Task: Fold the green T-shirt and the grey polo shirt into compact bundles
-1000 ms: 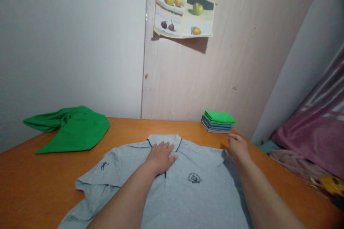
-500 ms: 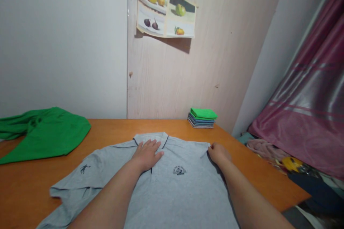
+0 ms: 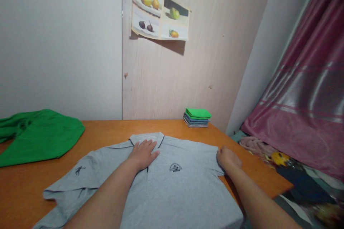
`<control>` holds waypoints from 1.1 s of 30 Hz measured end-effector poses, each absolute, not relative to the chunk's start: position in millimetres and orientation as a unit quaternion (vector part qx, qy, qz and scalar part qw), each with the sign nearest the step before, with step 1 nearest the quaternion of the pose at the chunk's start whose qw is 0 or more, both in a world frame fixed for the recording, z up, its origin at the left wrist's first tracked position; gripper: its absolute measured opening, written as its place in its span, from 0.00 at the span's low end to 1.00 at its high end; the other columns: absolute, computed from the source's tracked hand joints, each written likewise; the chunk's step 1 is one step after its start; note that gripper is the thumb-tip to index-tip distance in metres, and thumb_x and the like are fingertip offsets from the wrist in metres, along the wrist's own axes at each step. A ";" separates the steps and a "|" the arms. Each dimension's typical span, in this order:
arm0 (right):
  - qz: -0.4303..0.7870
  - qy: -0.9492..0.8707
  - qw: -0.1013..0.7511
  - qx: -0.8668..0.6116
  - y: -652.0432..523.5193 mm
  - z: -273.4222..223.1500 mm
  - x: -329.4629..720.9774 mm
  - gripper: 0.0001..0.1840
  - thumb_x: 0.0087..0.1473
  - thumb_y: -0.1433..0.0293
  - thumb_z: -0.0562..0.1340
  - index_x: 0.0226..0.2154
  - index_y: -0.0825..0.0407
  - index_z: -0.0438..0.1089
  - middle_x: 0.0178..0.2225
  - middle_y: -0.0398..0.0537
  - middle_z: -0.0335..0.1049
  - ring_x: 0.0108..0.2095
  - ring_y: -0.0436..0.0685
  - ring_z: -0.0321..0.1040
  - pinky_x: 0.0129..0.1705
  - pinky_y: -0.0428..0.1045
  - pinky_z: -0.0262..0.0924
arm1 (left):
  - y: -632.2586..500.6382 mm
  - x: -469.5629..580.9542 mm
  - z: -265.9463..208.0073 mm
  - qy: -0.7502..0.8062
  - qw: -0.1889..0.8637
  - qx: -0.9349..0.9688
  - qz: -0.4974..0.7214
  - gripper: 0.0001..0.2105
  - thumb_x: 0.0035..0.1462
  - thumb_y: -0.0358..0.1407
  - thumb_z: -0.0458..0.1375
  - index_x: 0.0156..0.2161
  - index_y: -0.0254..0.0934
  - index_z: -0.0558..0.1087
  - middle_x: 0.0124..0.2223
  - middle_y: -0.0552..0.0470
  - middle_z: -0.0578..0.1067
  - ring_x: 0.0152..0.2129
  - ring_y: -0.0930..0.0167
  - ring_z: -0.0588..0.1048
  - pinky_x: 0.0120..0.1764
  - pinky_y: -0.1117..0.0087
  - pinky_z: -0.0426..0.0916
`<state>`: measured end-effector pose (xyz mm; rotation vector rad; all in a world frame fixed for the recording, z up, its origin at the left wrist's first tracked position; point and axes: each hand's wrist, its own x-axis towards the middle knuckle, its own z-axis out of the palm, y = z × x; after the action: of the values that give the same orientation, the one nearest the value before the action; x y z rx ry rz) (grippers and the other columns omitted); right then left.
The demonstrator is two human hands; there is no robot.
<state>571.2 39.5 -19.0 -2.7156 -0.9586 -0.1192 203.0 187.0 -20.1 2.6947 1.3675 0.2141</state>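
A grey polo shirt lies face up on the orange-brown table, its collar toward the wall and a dark emblem on its chest. Flat on the shirt just below the collar rests my left hand, fingers spread. My right hand is closed on the end of the sleeve at the right, which is stretched out sideways; the fingertips are partly hidden. The other sleeve, with a small dark figure printed on it, lies spread at the left. The shirt's lower part runs out of view.
A green garment lies at the table's left. Folded cloths are stacked at the back, bright green on top. The table meets the wall behind. Beyond its right edge are a pink curtain and a jumble of clothes and a yellow item.
My right hand has moved to the right, pulling the sleeve outward so it now lies extended. My left hand stays flat on the shirt. The view has turned slightly right.
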 end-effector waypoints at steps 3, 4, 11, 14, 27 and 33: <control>-0.051 -0.334 0.142 -0.931 33.1 -10.4 567.5 0.22 0.63 0.60 0.49 0.46 0.54 0.72 0.43 0.65 0.76 0.46 0.69 0.74 0.42 0.59 0.64 | 186.8 203.2 -19.8 0.451 0.052 0.889 0.069 0.32 0.66 0.55 0.42 0.69 0.42 0.57 0.72 0.45 0.53 0.69 0.56 0.50 0.65 0.47 0.43; -0.054 -0.339 0.147 -0.928 32.7 -6.4 564.8 0.22 0.63 0.60 0.48 0.46 0.53 0.72 0.44 0.64 0.75 0.45 0.68 0.74 0.42 0.58 0.64 | 186.7 203.3 -19.8 0.451 0.051 0.888 0.069 0.32 0.66 0.55 0.42 0.69 0.42 0.57 0.72 0.45 0.53 0.69 0.56 0.49 0.65 0.47 0.43; -0.051 -0.481 0.172 -0.858 57.0 11.0 518.1 0.23 0.65 0.59 0.47 0.47 0.51 0.72 0.49 0.56 0.75 0.50 0.61 0.70 0.49 0.51 0.60 | 186.3 203.0 -20.8 0.452 0.046 0.888 0.076 0.32 0.66 0.55 0.41 0.69 0.42 0.58 0.71 0.45 0.54 0.69 0.57 0.50 0.65 0.47 0.43; -0.022 -0.554 0.160 -0.817 70.0 0.7 495.3 0.25 0.65 0.58 0.47 0.56 0.50 0.69 0.58 0.53 0.69 0.58 0.58 0.64 0.57 0.48 0.54 | 185.6 202.5 -20.1 0.449 0.054 0.888 0.079 0.32 0.66 0.55 0.42 0.68 0.42 0.58 0.72 0.45 0.53 0.69 0.57 0.50 0.65 0.47 0.43; 0.026 -0.559 0.075 -0.825 105.9 -11.1 480.6 0.36 0.66 0.52 0.43 0.64 0.57 0.60 0.69 0.61 0.49 0.70 0.67 0.42 0.66 0.63 0.44 | 184.3 204.0 -22.8 0.448 0.076 0.886 0.092 0.32 0.65 0.55 0.42 0.68 0.41 0.58 0.71 0.44 0.54 0.69 0.56 0.50 0.66 0.46 0.42; 0.044 -0.626 0.069 -0.775 127.0 -19.7 446.9 0.37 0.65 0.50 0.45 0.68 0.54 0.52 0.71 0.54 0.44 0.71 0.62 0.37 0.68 0.60 0.38 | 180.7 204.1 -21.4 0.452 0.078 0.883 0.093 0.32 0.65 0.55 0.42 0.68 0.43 0.58 0.71 0.45 0.55 0.68 0.56 0.50 0.66 0.45 0.41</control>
<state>446.9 127.0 -19.7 -2.3331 -1.8856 0.1333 204.1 180.7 -21.4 2.6459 1.3548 0.2798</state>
